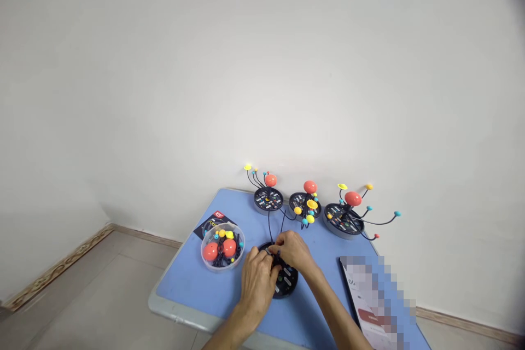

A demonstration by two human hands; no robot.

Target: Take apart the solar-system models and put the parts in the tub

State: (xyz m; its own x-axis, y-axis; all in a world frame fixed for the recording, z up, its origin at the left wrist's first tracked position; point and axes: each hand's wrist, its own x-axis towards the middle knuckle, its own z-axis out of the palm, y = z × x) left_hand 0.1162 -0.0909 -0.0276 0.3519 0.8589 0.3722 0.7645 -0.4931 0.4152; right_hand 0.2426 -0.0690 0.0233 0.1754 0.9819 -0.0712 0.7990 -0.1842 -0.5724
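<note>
A round black base (289, 286) with printed planet pictures lies near the table's front, under both hands. Thin black rods (269, 225) rise from its far side. My left hand (257, 279) is closed around the base's left edge, its thumb resting across the top. My right hand (293, 249) comes in from the right and bends over the far half of the base. Its fingers are pinched at a small black piece by the middle of the base, close to the left fingertips. The fingers mostly cover that piece, so its shape cannot be made out.
Left stands a clear round tub (223, 270) of red, yellow and blue balls and black parts, partly over a dark printed card (205, 224). Along the wall are three assembled solar system models (268, 200). A tablet (369, 306) lies right on the blue table (197, 290).
</note>
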